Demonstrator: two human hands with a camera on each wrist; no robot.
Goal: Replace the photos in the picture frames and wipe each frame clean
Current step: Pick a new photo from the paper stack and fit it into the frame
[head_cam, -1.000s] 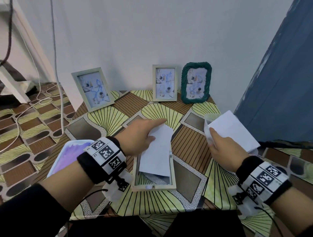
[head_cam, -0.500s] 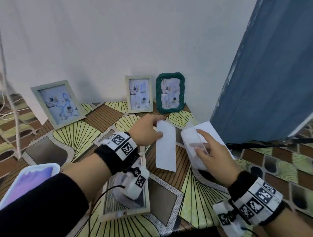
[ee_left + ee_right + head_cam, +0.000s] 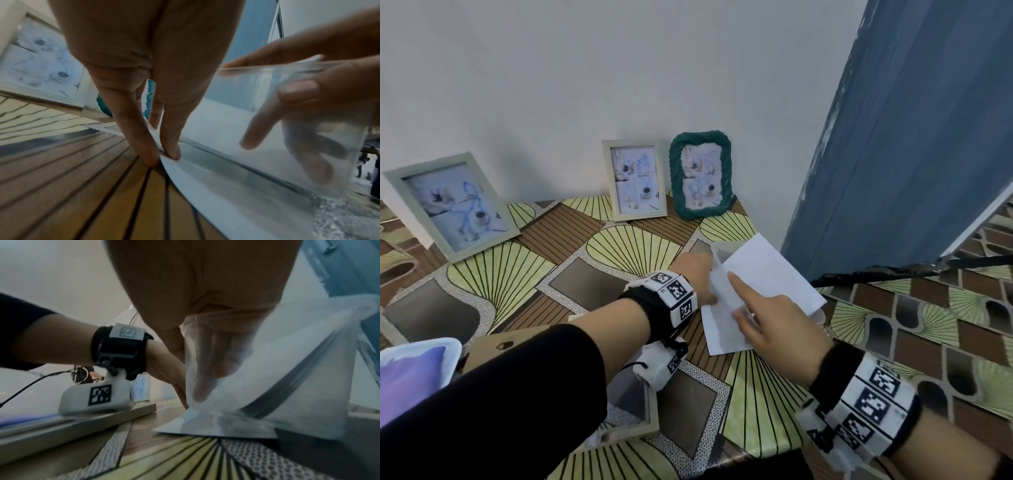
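Both hands have shifted to the right, away from the open frame, and the white photo that the left hand carried in the air now lies flat on the table. Left fingers (image 3: 148,146) are straight, their tips pinning the near edge of the photo (image 3: 726,329) to the cloth, so the left hand (image 3: 693,270) is open and pressing. The right hand (image 3: 767,322) pinches a clear plastic sleeve (image 3: 257,363) between thumb and curled fingers, its forefinger stretched out over the paper; the sleeve holds a stack of white sheets (image 3: 770,274) and leans half lifted just beside the photo. My worry is the sleeve: it is thin and slippery, held at one edge only, and if the grip loosens the sheets could slide out and mix with the one being set down. Bare fingertips may also smudge the print side, though which side faces up I cannot tell. The open frame (image 3: 633,421) lies flat near the front edge, partly under the left forearm, still waiting for a photo. Round it, the table (image 3: 619,246) wears a patterned cloth of green fans and brown stripes; three filled frames lean on the pale wall, a large pale one (image 3: 452,202), a small pale one (image 3: 635,180) and a green rope-edged one (image 3: 700,174). A blue door (image 3: 914,137) stands to the right, and a white tray with a purple cloth (image 3: 410,373) sits at far left.
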